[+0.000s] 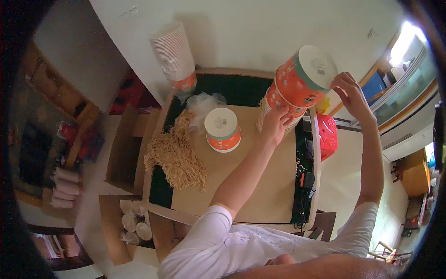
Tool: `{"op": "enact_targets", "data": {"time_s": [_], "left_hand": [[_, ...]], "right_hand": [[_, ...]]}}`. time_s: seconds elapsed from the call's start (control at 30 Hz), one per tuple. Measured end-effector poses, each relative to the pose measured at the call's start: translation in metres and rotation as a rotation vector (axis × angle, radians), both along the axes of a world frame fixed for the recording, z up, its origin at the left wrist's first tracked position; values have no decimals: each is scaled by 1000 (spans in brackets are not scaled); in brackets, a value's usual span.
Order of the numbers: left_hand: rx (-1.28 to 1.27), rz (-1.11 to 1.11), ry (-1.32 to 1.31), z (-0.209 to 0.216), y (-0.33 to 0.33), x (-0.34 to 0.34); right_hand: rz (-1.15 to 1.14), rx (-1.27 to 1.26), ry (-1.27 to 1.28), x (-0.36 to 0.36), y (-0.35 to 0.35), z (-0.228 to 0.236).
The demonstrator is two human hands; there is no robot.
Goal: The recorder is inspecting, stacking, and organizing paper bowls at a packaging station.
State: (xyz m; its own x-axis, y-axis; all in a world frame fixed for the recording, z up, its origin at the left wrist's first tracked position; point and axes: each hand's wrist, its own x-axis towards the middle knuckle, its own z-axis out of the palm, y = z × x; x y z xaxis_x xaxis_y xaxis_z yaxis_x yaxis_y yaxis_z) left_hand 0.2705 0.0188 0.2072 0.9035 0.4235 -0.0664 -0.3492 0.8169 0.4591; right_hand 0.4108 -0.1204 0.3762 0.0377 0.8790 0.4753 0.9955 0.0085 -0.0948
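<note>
The stacked tubs (304, 76) look like coated paper, smooth with a faint sheen on their printed sides and plainer, matt white ends. The lone tub (223, 135) has the same smooth paper finish. Beside it lies a rough, crinkled heap of paper-like shreds (179, 156) and a wispy, see-through plastic film (204, 110). The worktop (318, 179) carries a dark green, matt, cloth-like cover (232, 88) under a smooth, dull brown board (274, 190). The red basket (327, 135) is glossy moulded plastic; the open box (110, 223) is matt cardboard.
</note>
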Motion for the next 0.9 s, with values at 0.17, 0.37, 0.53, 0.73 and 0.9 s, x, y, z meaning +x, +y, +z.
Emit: {"op": "enact_targets", "data": {"time_s": [0.17,0.37,0.53,0.73,0.9], "left_hand": [[-121,45,20,-41,6,15],[-180,88,19,-58,9,18],[-155,89,45,-70,17,17],[-112,56,64,-69,14,13],[-111,62,91,-75,12,13]], "right_hand": [[17,-18,13,14,17,-6],[40,-79,51,32,27,-23],[24,-151,66,36,37,-35],[42,-116,27,37,37,-43],[50,-134,35,36,38,-44]]}}
